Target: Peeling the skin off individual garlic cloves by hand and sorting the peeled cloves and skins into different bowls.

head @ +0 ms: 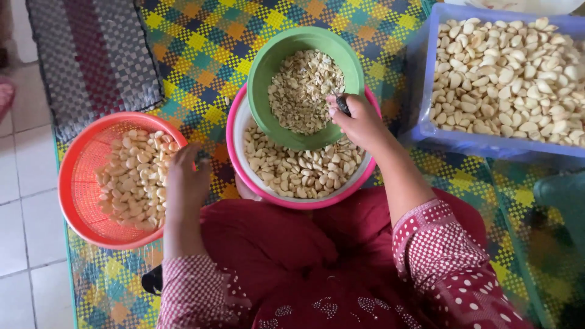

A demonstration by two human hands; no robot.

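Observation:
My left hand [186,180] reaches over the right rim of a red mesh basket [85,207] filled with peeled garlic cloves [134,180]; its fingers touch the cloves, and whether it grips one is hidden. My right hand [359,122] is closed around a small dark-handled knife [343,105] over the edge of a green bowl [268,67] holding small pale trimmed bits. The green bowl rests tilted inside a pink-rimmed white bowl [234,140] that holds more garlic cloves [298,170].
A blue plastic tray [426,73] heaped with peeled cloves stands at the right. Everything sits on a colourful woven mat [207,42]. White floor tiles [24,183] lie to the left, and my red clothing fills the bottom of the view.

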